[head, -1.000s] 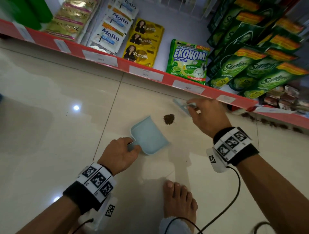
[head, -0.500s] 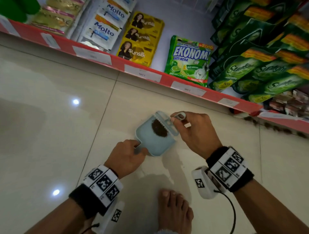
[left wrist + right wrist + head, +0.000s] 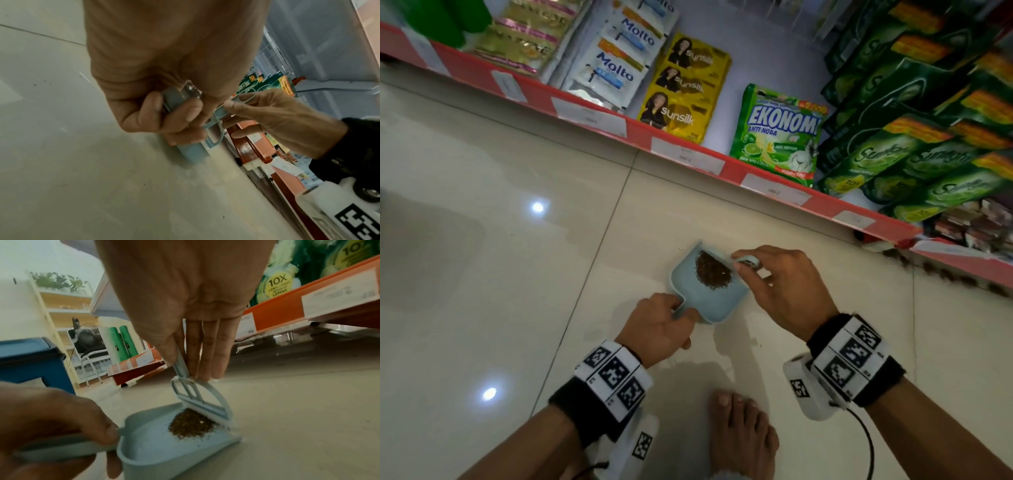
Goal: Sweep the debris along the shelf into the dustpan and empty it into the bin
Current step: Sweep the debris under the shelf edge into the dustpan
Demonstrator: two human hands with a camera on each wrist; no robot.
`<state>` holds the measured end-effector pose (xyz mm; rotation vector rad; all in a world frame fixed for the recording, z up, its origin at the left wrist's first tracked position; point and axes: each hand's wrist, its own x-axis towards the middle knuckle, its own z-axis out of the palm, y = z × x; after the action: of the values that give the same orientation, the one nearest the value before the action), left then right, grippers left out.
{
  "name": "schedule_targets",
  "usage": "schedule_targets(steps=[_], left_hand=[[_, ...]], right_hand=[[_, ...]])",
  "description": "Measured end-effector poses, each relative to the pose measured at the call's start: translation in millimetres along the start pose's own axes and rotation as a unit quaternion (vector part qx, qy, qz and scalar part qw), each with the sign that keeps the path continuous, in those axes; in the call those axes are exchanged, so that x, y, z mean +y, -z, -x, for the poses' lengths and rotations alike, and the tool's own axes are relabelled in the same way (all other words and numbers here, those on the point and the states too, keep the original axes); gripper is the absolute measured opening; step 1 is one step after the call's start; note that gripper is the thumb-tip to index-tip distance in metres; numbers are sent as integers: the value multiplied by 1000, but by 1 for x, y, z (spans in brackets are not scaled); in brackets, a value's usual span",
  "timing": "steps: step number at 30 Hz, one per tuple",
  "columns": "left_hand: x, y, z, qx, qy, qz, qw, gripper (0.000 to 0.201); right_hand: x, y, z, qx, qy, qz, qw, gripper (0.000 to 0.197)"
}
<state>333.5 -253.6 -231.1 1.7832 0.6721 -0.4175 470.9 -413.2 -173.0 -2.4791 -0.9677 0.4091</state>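
A small pale-blue dustpan (image 3: 717, 301) (image 3: 156, 449) lies flat on the tiled floor. My left hand (image 3: 659, 325) (image 3: 164, 116) grips its handle. A pile of brown debris (image 3: 713, 270) (image 3: 192, 424) sits inside the pan near its mouth. My right hand (image 3: 777, 287) (image 3: 185, 353) pinches the handle of a little pale-blue brush (image 3: 739, 262) (image 3: 202, 400), whose head rests at the pan's front lip against the pile. More dark debris (image 3: 962, 277) lies along the foot of the red shelf at the right.
A red-edged shelf (image 3: 688, 150) of sachets and green detergent pouches runs across the far side. A blue bin (image 3: 30, 363) stands on the floor to the left in the right wrist view. My bare foot (image 3: 743, 442) is just behind the pan.
The right hand drew the brush toward the pan, and the debris pile went from the floor into the pan. The left hand kept hold of the handle.
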Motion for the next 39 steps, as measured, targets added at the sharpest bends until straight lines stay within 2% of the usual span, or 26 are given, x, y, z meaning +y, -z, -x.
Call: schedule_targets(steps=[2, 6, 8, 12, 15, 17, 20, 23, 26, 28, 30, 33, 36, 39], left_hand=[[0, 1, 0, -22, 10, 17, 1000, 27], [0, -1, -2, -34, 37, 32, 998, 27], [2, -3, -3, -35, 49, 45, 997, 29], [5, -8, -5, -33, 52, 55, 997, 32], [7, -10, -7, -22, 53, 74, 996, 36], [8, -10, -9, -14, 59, 81, 995, 37], [8, -14, -7, -9, 71, 96, 993, 37], [7, -17, -3, 6, 82, 114, 990, 33], [7, -20, -2, 12, 94, 139, 986, 27], [8, -21, 0, 20, 99, 154, 983, 26], [8, -22, 0, 25, 99, 156, 982, 26], [7, -25, -2, 30, 101, 141, 984, 27], [5, -27, -3, 32, 98, 122, 987, 30], [2, -27, -2, 34, 85, 124, 988, 31]], right_hand=[[-3, 4, 2, 34, -11, -9, 999, 22], [0, 16, -3, 82, -7, 53, 995, 22], [2, 20, -9, 58, -29, 99, 993, 24], [1, 15, -8, -49, -43, 188, 980, 29], [-5, 8, 6, -69, -29, 123, 990, 29], [-9, 4, 16, -43, -18, 48, 998, 26], [-7, 7, 24, 30, 13, 9, 999, 21], [6, 12, 14, 86, 11, 27, 996, 19], [17, 13, -1, 110, -14, 92, 990, 18], [19, 9, -8, 83, -19, 127, 988, 18], [16, 2, -8, 27, -8, 143, 989, 21], [10, -6, 4, -22, 28, 123, 992, 26], [4, -10, 20, -25, 43, 64, 997, 26], [3, -4, 25, 4, 37, 4, 999, 24]])
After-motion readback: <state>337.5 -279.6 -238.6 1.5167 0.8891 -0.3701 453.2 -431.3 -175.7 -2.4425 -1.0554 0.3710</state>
